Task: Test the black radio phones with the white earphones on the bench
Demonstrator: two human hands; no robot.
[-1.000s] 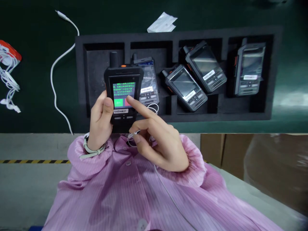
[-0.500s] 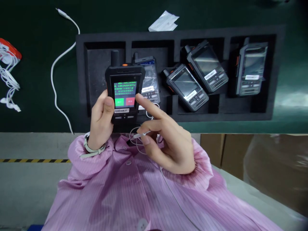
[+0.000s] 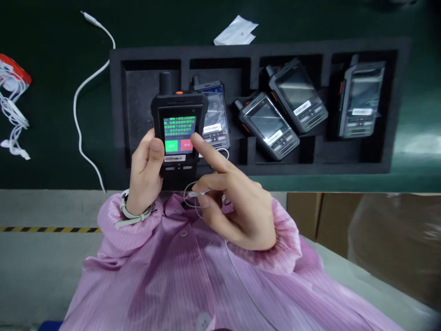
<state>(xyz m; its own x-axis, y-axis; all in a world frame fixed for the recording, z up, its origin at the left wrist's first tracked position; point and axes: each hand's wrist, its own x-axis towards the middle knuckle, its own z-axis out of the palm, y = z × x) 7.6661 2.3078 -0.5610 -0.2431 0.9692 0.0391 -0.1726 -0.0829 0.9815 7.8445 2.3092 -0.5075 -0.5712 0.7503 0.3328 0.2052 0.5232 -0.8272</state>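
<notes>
My left hand [image 3: 147, 172] is closed around the lower left side of a black handheld radio [image 3: 179, 124] with a stubby antenna. Its lit screen shows green text above a green and a red button. My right hand [image 3: 237, 202] pinches a thin white earphone cable [image 3: 197, 195] between thumb and middle finger. The right index finger is stretched out, its tip at the screen's right edge by the red button; whether it touches the glass I cannot tell. Behind the held radio, a second radio [image 3: 214, 112] lies in the black foam tray [image 3: 253, 168], partly hidden.
Further right in the tray lie a tilted radio [image 3: 270, 124], another radio [image 3: 298, 94] overlapping dividers, and an upright radio [image 3: 361, 99]. A white cable [image 3: 76, 105] runs left of the tray. Bundled white cords [image 3: 14, 112] sit at far left, and a clear plastic piece [image 3: 236, 31] lies behind.
My right hand has shifted slightly left, bringing the index fingertip over the edge of the red button. The pinched cable moved with it. My left hand and the radio stay put.
</notes>
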